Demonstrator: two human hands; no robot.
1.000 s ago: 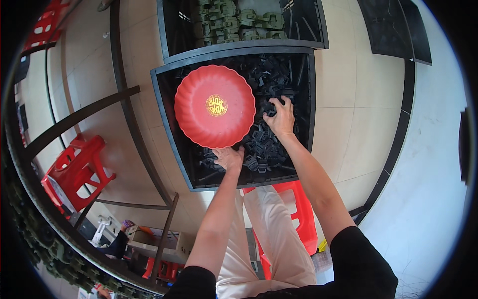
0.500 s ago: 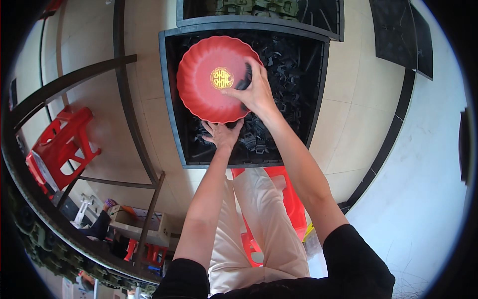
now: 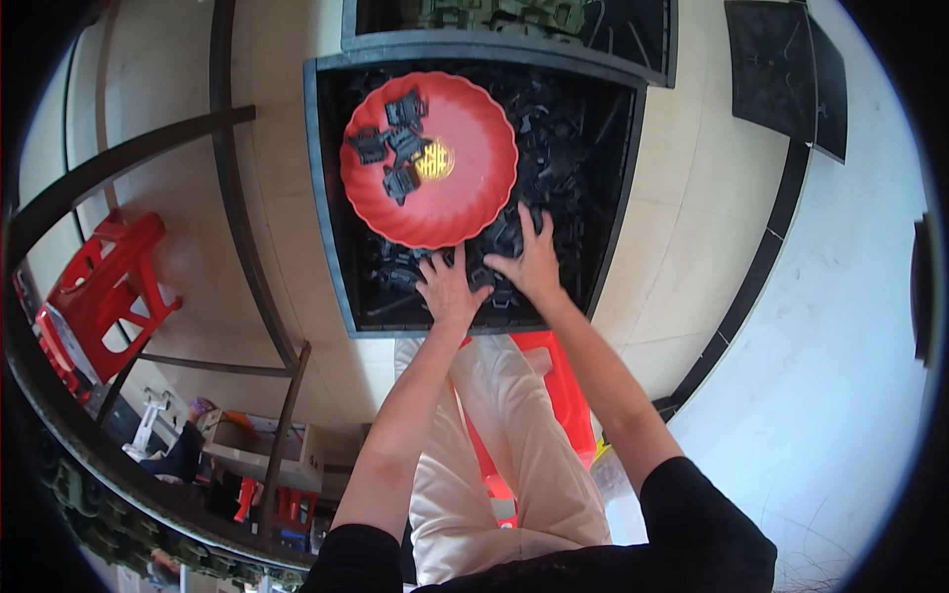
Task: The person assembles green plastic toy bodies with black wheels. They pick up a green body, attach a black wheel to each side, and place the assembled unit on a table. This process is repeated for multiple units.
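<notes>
A red scalloped plastic dish [image 3: 479, 188] with a gold emblem rests on a heap of small black plastic parts [image 3: 559, 148] inside a black crate [image 3: 314, 188]. Several black plastic clips [image 3: 403, 145] lie in the dish's left half. My left hand [image 3: 450, 289] is just below the dish's near edge, fingers spread over the parts, holding nothing that I can see. To its right, my right hand [image 3: 531, 259] hovers over the heap with fingers apart. Whether its fingertips touch any part cannot be made out.
Beyond the crate stands a second black crate [image 3: 415, 40] with greenish parts. A dark metal frame [image 3: 252, 198] and a red stool [image 3: 109, 296] are on the left. Black panels [image 3: 776, 69] lean at the far right, near a white wall [image 3: 820, 395].
My right hand has let go of black clips in the dish and drawn back toward me, out over the heap. My left hand has shifted slightly right and nearer.
</notes>
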